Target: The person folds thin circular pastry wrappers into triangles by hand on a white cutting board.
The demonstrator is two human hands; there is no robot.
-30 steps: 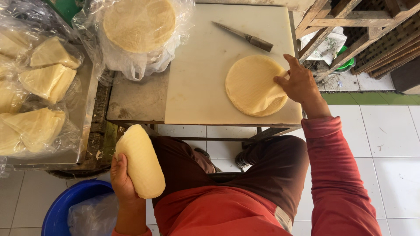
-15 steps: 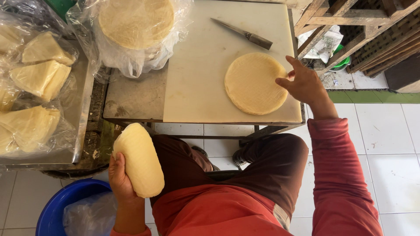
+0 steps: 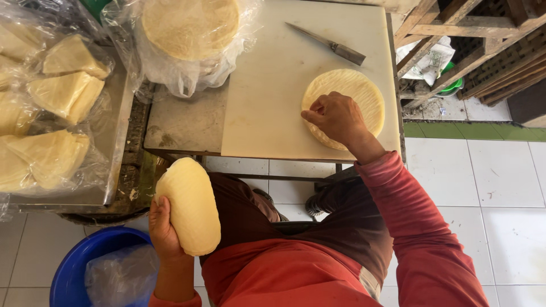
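White floor tiles (image 3: 500,187) spread under a small bench (image 3: 182,122) whose near right part carries a pale cutting board (image 3: 273,96). On the far left of the bench sits a tall stack of round wafers in clear plastic (image 3: 190,28), and further left a metal tray (image 3: 116,113) holds bagged folded wafers (image 3: 65,94). A blue bucket (image 3: 74,267) lined with plastic stands on the floor at near left. On the board's right side lies a flat round stack of wafers (image 3: 355,91); a second ago the right hand (image 3: 338,116) only touched its right edge with spread fingers, and now it has come across onto the stack's near left part, fingers curled together and pressing or pinching at the rim, so the stack looks pinned in place. The left hand (image 3: 162,227) has kept low, beside the lap, fingers clamped around a folded bundle of wafers (image 3: 190,204), which has barely shifted. A knife (image 3: 330,44) lies untouched on the far side of the board, apart from the stack.
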